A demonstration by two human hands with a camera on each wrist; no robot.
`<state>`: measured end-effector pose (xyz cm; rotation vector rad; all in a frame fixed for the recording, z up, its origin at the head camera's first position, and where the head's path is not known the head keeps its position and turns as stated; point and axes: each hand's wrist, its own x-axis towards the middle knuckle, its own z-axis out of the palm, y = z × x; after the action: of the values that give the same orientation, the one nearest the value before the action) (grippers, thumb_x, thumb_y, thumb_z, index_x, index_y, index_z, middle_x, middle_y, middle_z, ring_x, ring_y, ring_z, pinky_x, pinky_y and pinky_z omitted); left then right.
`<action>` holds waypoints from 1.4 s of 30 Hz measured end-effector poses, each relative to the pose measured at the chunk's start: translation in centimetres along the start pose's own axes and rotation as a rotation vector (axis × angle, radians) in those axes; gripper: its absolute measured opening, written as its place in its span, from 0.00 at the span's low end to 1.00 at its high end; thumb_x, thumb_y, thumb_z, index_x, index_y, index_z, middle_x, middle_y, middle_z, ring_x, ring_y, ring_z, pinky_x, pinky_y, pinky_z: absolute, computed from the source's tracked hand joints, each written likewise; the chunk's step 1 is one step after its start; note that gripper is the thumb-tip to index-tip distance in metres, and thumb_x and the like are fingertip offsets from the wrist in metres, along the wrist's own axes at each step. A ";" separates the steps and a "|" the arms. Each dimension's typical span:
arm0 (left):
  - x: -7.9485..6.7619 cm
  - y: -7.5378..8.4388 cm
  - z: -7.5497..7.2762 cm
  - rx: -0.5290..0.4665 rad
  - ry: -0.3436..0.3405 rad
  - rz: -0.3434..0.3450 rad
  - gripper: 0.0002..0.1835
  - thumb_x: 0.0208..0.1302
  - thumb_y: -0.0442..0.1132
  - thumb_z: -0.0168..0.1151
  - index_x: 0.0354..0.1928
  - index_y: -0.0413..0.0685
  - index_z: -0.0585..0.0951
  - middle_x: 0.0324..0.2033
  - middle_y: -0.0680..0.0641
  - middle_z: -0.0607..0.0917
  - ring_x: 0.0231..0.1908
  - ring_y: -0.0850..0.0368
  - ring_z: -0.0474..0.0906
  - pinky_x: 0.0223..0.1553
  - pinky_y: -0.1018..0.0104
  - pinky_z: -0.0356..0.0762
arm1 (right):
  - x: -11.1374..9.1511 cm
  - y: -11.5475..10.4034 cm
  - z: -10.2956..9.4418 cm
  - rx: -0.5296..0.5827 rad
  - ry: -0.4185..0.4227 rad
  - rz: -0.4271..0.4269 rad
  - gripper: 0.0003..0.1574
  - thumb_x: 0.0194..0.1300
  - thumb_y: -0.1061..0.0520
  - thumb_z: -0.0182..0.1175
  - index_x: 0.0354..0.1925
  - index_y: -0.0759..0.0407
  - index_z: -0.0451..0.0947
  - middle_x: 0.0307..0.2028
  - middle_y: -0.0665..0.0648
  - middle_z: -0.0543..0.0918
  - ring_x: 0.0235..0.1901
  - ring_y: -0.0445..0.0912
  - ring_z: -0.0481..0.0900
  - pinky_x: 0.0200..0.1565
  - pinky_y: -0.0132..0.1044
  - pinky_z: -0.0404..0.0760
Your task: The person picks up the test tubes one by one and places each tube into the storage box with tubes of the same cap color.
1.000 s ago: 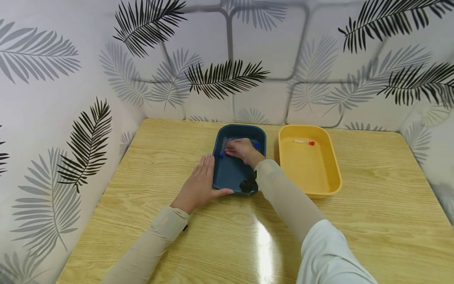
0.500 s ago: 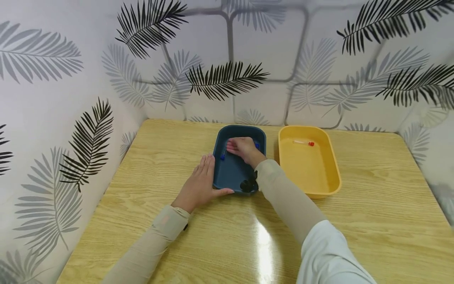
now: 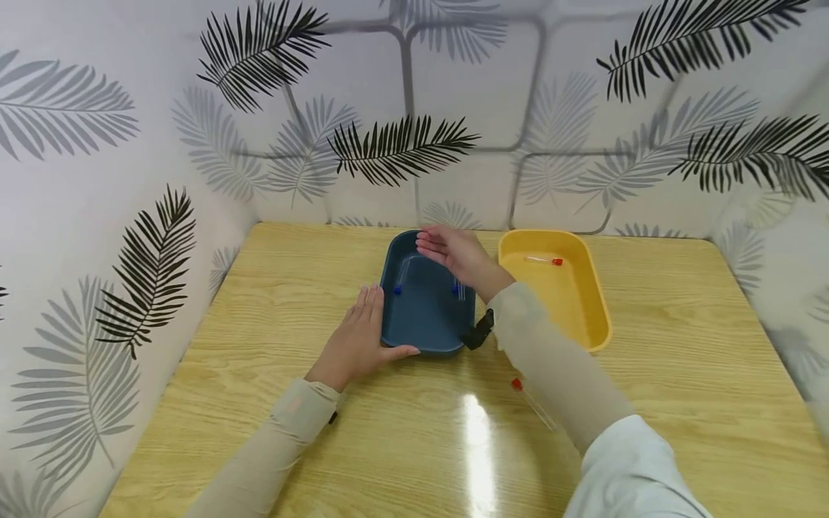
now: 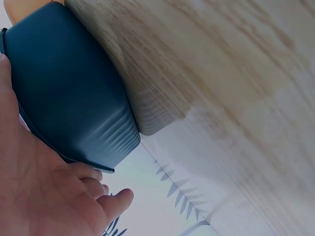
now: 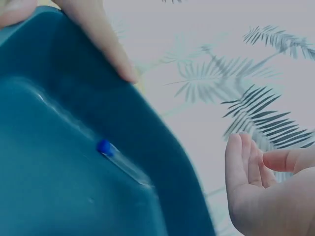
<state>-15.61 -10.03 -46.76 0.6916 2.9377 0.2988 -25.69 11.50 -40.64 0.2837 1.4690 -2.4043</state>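
Observation:
My left hand (image 3: 352,338) rests against the near left corner of the dark blue tray (image 3: 427,351), fingers straight along its left wall, thumb along the near rim. In the left wrist view, that hand (image 4: 54,196) lies against the outside of the tray. My right hand (image 3: 456,252) is raised over the tray's far right part, holding nothing, its fingers loosely bent. In the tray, a clear tube with a blue cap (image 3: 398,290) lies by the left wall. Near the right wall lies another blue cap (image 3: 455,289) with clear tubing, partly hidden beneath my hand.
A yellow tray (image 3: 599,327) stands right of the blue one, with a red-capped tube (image 3: 545,260) inside near its back. On the wooden table (image 3: 401,439), another red-capped tube (image 3: 534,406) lies beside my right forearm. A leaf-patterned wall (image 3: 382,194) stands behind.
My right hand has left the tube by the left wall and risen up and to the right. The red-capped tube on the table has come into view. The left hand stays in place.

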 end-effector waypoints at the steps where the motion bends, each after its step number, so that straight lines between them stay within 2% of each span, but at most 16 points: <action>1: 0.0 0.0 0.0 -0.002 -0.001 -0.002 0.68 0.41 0.85 0.35 0.71 0.38 0.40 0.71 0.40 0.43 0.70 0.49 0.32 0.67 0.55 0.43 | -0.5 -0.4 -0.2 -0.018 -0.007 -0.004 0.20 0.70 0.61 0.50 0.56 0.70 0.71 0.50 0.66 0.78 0.52 0.56 0.76 0.47 0.39 0.77; 5: -0.1 0.1 -0.1 -0.009 0.005 -0.006 0.68 0.41 0.85 0.36 0.71 0.38 0.40 0.71 0.40 0.44 0.70 0.49 0.33 0.67 0.54 0.44 | -2.7 -2.2 -1.7 -0.124 -0.065 -0.031 0.21 0.70 0.61 0.49 0.58 0.71 0.69 0.53 0.67 0.75 0.51 0.54 0.76 0.49 0.39 0.76; 8: 0.0 0.2 0.0 -0.011 0.004 0.008 0.67 0.42 0.85 0.36 0.71 0.38 0.40 0.71 0.39 0.44 0.70 0.48 0.33 0.67 0.54 0.44 | -4.6 -3.4 -3.3 -0.214 -0.098 -0.067 0.22 0.70 0.61 0.49 0.59 0.72 0.68 0.49 0.65 0.77 0.49 0.53 0.77 0.51 0.41 0.75; 11: 0.0 0.3 0.1 -0.012 0.000 0.019 0.67 0.42 0.85 0.36 0.71 0.38 0.39 0.71 0.39 0.43 0.70 0.49 0.33 0.67 0.54 0.44 | -6.4 -4.3 -5.1 -0.342 -0.093 -0.146 0.21 0.70 0.60 0.50 0.56 0.73 0.69 0.44 0.62 0.80 0.45 0.52 0.78 0.52 0.43 0.74; 16: -0.2 0.3 -0.1 -0.022 0.016 0.013 0.67 0.43 0.84 0.37 0.71 0.37 0.40 0.71 0.39 0.43 0.70 0.48 0.34 0.67 0.53 0.45 | -8.7 -5.5 -8.3 -0.591 -0.012 -0.297 0.22 0.70 0.55 0.52 0.53 0.72 0.72 0.44 0.63 0.79 0.42 0.47 0.80 0.48 0.38 0.77; 21: -0.2 0.2 -0.2 -0.016 0.008 0.005 0.67 0.43 0.85 0.36 0.71 0.38 0.40 0.71 0.39 0.42 0.70 0.49 0.33 0.67 0.54 0.44 | -10.8 -6.3 -11.8 -0.777 0.009 -0.374 0.24 0.70 0.53 0.51 0.54 0.71 0.71 0.47 0.65 0.78 0.44 0.45 0.80 0.46 0.31 0.77; 24: -0.1 0.2 -0.2 -0.014 0.009 0.004 0.67 0.43 0.85 0.35 0.71 0.37 0.40 0.71 0.39 0.43 0.70 0.48 0.34 0.67 0.55 0.43 | -12.1 -6.5 -13.9 -0.950 0.043 -0.415 0.25 0.70 0.50 0.51 0.55 0.67 0.73 0.48 0.61 0.79 0.45 0.45 0.79 0.46 0.32 0.77; 28: -0.2 0.1 -0.2 -0.022 0.016 0.007 0.67 0.43 0.85 0.36 0.71 0.37 0.40 0.71 0.39 0.43 0.70 0.47 0.34 0.67 0.54 0.44 | -13.7 -6.5 -16.3 -1.204 0.132 -0.457 0.28 0.69 0.43 0.50 0.57 0.60 0.73 0.51 0.58 0.78 0.49 0.49 0.76 0.50 0.42 0.75; 30: -0.2 0.1 -0.2 -0.022 0.020 0.008 0.67 0.43 0.85 0.36 0.71 0.37 0.40 0.71 0.39 0.43 0.70 0.47 0.34 0.67 0.54 0.44 | -14.5 -6.4 -17.3 -1.286 0.153 -0.459 0.31 0.68 0.41 0.50 0.59 0.60 0.72 0.54 0.59 0.77 0.52 0.52 0.75 0.51 0.47 0.74; 33: -0.2 0.1 -0.1 -0.019 0.023 0.009 0.67 0.43 0.85 0.36 0.71 0.37 0.40 0.71 0.39 0.43 0.70 0.48 0.34 0.67 0.54 0.44 | -15.5 -6.0 -18.5 -1.360 0.137 -0.439 0.35 0.68 0.41 0.50 0.62 0.62 0.68 0.58 0.64 0.73 0.53 0.59 0.73 0.51 0.55 0.71; 34: -0.2 0.1 0.0 -0.018 0.024 0.009 0.67 0.43 0.85 0.36 0.71 0.37 0.40 0.71 0.39 0.43 0.70 0.48 0.34 0.67 0.54 0.44 | -15.8 -5.9 -18.9 -1.394 0.129 -0.428 0.35 0.68 0.41 0.50 0.64 0.62 0.66 0.58 0.65 0.72 0.51 0.60 0.74 0.51 0.56 0.71; 36: -0.1 0.0 0.1 -0.015 0.023 0.007 0.67 0.43 0.85 0.36 0.71 0.37 0.40 0.71 0.39 0.43 0.70 0.48 0.34 0.67 0.55 0.44 | -16.3 -5.5 -19.5 -1.452 0.104 -0.396 0.38 0.68 0.41 0.51 0.67 0.62 0.61 0.61 0.66 0.68 0.52 0.63 0.72 0.52 0.59 0.68; 40: -0.1 0.0 0.1 -0.015 0.024 0.006 0.67 0.42 0.85 0.36 0.71 0.37 0.40 0.71 0.39 0.43 0.70 0.48 0.33 0.67 0.55 0.43 | -16.9 -4.8 -20.3 -1.517 0.069 -0.276 0.49 0.65 0.36 0.51 0.72 0.57 0.47 0.69 0.64 0.54 0.62 0.64 0.60 0.58 0.62 0.58; 42: -0.2 0.0 0.1 -0.017 0.020 0.006 0.67 0.43 0.85 0.36 0.71 0.37 0.40 0.71 0.39 0.42 0.70 0.48 0.33 0.67 0.55 0.43 | -17.1 -4.3 -20.7 -1.528 0.055 -0.225 0.54 0.63 0.33 0.51 0.73 0.55 0.39 0.71 0.62 0.45 0.66 0.65 0.49 0.60 0.63 0.52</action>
<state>-15.47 -10.10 -46.87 0.6993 2.9491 0.3333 -11.14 34.46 -40.92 -0.1999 2.8698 -0.7782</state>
